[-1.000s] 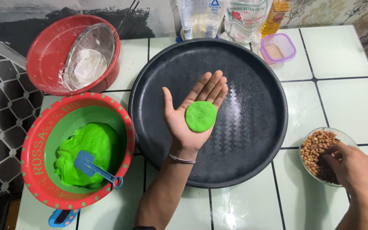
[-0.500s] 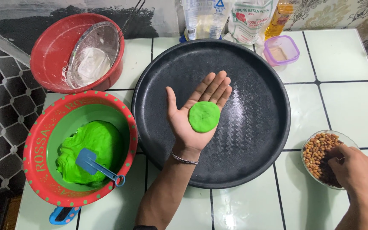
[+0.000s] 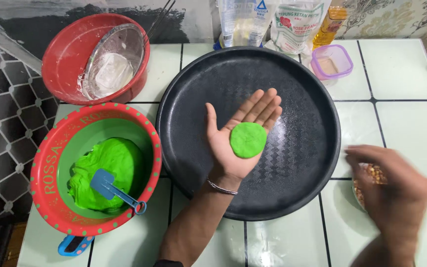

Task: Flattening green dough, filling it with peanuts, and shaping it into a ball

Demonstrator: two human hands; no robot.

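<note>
- A flat green dough disc (image 3: pixel 248 140) lies on the palm of the left hand (image 3: pixel 238 141), which is spread open and flat, palm up, fingers together and pointing toward the far edge of the table.
- That hand hovers over the middle of a large round black tray (image 3: pixel 302 123), and a thin bracelet (image 3: pixel 222 187) circles its wrist near the tray's near rim.
- The right hand (image 3: pixel 389 185) is blurred, fingers bent downward over a small bowl of peanuts (image 3: pixel 371 174) just beside the tray's right rim, toward the table's near right corner; whether it grips any nuts I cannot tell.
- Left of the tray, touching its rim, stands a red bowl with a green inside (image 3: pixel 50 163), near the table's left edge; it holds a lump of green dough (image 3: pixel 109 163) with a blue scraper (image 3: pixel 109 185) resting on it.
- Behind that bowl, at the far left corner, a plain red bowl (image 3: pixel 60 59) holds a tilted metal bowl (image 3: pixel 112 66) dusted with white.
- Along the far edge stand clear packets (image 3: pixel 243 22), a white flour bag (image 3: pixel 297 24) and a bottle of yellow oil (image 3: pixel 329 22).
- A small purple-rimmed box (image 3: pixel 331 62) sits just beyond the tray's far right rim.
- The table (image 3: pixel 406 74) is topped with pale green tiles.
</note>
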